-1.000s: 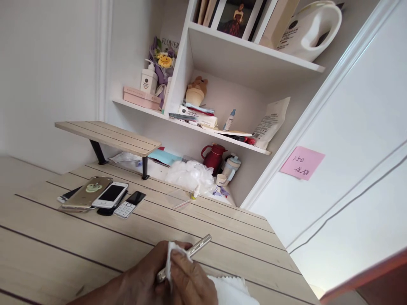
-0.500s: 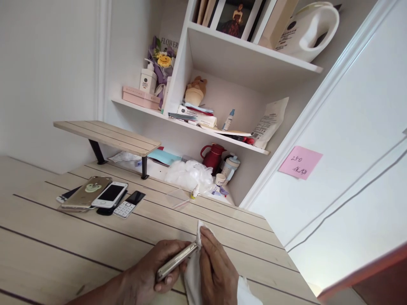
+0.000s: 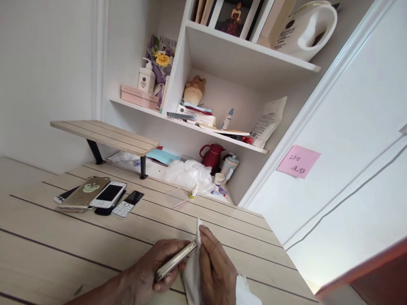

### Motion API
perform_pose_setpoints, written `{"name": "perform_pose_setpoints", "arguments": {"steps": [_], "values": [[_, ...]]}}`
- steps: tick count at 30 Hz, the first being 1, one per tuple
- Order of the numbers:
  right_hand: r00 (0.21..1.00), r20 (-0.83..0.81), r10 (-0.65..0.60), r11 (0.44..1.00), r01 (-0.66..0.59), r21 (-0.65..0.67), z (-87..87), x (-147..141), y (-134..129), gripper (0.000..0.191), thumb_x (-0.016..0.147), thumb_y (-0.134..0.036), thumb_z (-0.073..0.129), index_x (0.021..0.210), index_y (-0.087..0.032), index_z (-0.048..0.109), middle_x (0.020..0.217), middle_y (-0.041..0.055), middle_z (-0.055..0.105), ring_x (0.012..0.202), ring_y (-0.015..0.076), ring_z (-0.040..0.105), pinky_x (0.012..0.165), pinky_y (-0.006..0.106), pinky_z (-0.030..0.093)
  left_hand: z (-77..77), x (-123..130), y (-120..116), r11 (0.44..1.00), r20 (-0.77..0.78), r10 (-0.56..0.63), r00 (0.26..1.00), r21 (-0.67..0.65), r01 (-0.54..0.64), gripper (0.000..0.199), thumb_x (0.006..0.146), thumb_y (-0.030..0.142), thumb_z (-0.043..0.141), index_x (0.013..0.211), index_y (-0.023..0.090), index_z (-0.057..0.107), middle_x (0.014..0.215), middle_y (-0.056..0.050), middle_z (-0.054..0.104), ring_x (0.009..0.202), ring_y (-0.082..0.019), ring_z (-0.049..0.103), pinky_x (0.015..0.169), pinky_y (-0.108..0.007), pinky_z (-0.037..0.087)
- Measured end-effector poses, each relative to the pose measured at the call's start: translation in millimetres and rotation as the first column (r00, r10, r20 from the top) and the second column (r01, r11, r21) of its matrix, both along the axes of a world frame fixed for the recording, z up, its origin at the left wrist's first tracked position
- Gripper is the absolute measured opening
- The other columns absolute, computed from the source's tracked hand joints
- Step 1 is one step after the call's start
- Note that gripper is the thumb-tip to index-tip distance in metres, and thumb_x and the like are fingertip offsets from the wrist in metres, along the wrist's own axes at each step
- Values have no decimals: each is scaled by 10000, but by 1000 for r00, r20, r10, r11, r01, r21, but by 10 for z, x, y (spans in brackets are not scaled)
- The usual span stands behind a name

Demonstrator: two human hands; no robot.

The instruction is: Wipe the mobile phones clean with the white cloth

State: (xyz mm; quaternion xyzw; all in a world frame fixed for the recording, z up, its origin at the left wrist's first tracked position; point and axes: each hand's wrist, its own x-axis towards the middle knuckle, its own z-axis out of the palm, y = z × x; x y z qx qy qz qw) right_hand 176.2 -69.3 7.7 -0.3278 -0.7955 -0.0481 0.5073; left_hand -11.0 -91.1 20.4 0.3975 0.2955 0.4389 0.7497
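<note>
My left hand is closed around a phone, seen edge-on and tilted up to the right above the wooden table. Between the fingers of my right hand is a white cloth, pressed against the phone's upper end. Part of the cloth hangs below and to the right of that hand. At the left of the table lie a gold phone with a frog sticker, a white phone and a keypad phone, with further phones partly hidden beneath.
A small raised wooden shelf on black legs stands at the back left. Behind the table are a small dropper bottle, a clump of white plastic, a red jug and a cup. A pink note is on the right wall.
The whole view has shifted very slightly. Both hands, the phone and the cloth keep nearly the same positions.
</note>
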Motion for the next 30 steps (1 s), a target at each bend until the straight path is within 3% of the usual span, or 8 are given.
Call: {"name": "perform_pose_setpoints", "arguments": {"steps": [2, 6, 9, 12, 15, 20, 24, 30], "values": [[1000, -12, -6, 1000, 6, 7, -38, -26, -9, 363, 978, -100, 537, 1306, -184, 667, 1334, 120, 698, 1229, 232, 687, 1040, 359, 582, -19, 6, 7, 1000, 2, 4, 1000, -11, -4, 373, 889, 498, 645, 808, 137, 690, 696, 1, 562, 407, -27, 294, 344, -194, 93], [991, -61, 118, 993, -118, 2, -160, -201, -107, 343, 1032, -183, 503, 1328, -240, 667, 1317, 88, 715, 1213, 221, 697, 1026, 326, 592, -67, 14, -2, 998, -15, 52, 999, 18, -52, 436, 834, 570, 699, 712, 153, 653, 485, 55, 425, 393, -52, 285, 348, -193, 119], [983, -41, 178, 984, -179, -12, -132, -213, -121, 335, 1049, -200, 485, 1328, -242, 666, 1307, 85, 720, 1195, 207, 707, 1029, 310, 587, -68, 12, -5, 999, -21, 43, 999, 15, -42, 481, 857, 603, 666, 682, 157, 636, 464, 53, 417, 389, -52, 271, 349, -193, 119], [995, 7, 99, 995, -99, 13, -33, -87, -48, 351, 1008, -141, 517, 1318, -203, 671, 1323, 104, 710, 1222, 219, 691, 1042, 337, 578, -36, 11, -3, 1000, -12, 16, 1000, -5, -16, 434, 888, 560, 648, 773, 143, 674, 582, 26, 506, 407, -39, 272, 350, -193, 108], [998, -60, -18, 1000, 17, -3, -2, 32, 39, 345, 979, -109, 523, 1266, -184, 699, 1305, 105, 721, 1212, 213, 698, 1031, 336, 580, 4, 15, -8, 1000, -38, 10, 999, 12, -10, 393, 888, 523, 657, 878, 133, 704, 748, -14, 579, 425, -26, 308, 351, -191, 100], [977, -206, -44, 985, 8, -173, -97, 52, 91, 307, 981, -186, 560, 1232, -196, 738, 1284, 95, 737, 1190, 223, 711, 999, 336, 597, 7, 15, -8, 1000, -22, 1, 1000, 28, 0, 404, 893, 536, 649, 850, 137, 701, 728, 3, 547, 412, -22, 306, 346, -189, 97], [921, -385, -55, 919, -104, -381, -109, 41, 81, 310, 985, -327, 592, 1198, -190, 771, 1275, 99, 741, 1196, 237, 707, 1018, 338, 579, -78, 9, 13, 999, -6, -15, 1000, 30, 15, 480, 904, 599, 618, 813, 133, 685, 608, 35, 487, 382, -28, 268, 324, -175, 122], [894, -439, -95, 850, -156, -503, -75, 54, 63, 332, 976, -397, 595, 1197, -232, 780, 1275, 72, 744, 1196, 233, 704, 1035, 314, 559, -82, 5, 3, 987, -7, -94, 996, 132, 94, 585, 765, 619, 767, 1078, 126, 715, 823, -46, 636, 455, -58, 482, 348, -145, 342]]}}
